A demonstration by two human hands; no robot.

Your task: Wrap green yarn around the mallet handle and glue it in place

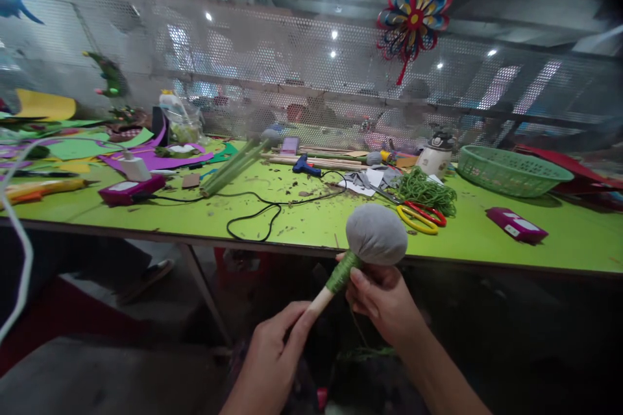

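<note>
A padded mallet point(376, 235) with a round head covered in grey cloth is held in front of the table edge, tilted with its head up to the right. Green string point(343, 271) is wound round its neck, just below the head. My left hand point(280, 347) is closed round the bare wooden handle point(321, 301). Close under the head, my right hand point(377, 298) pinches the green string at the winding; a thin strand hangs below it. Part of the right fingers is hidden behind the mallet.
On the green table point(292, 224) lie a tangle of green string point(426, 191), scissors point(421, 217), a blue glue gun point(306, 166), its black cable, green stalks point(238, 167) and wooden sticks. A green basket point(513, 172) and purple box point(516, 225) are at the right.
</note>
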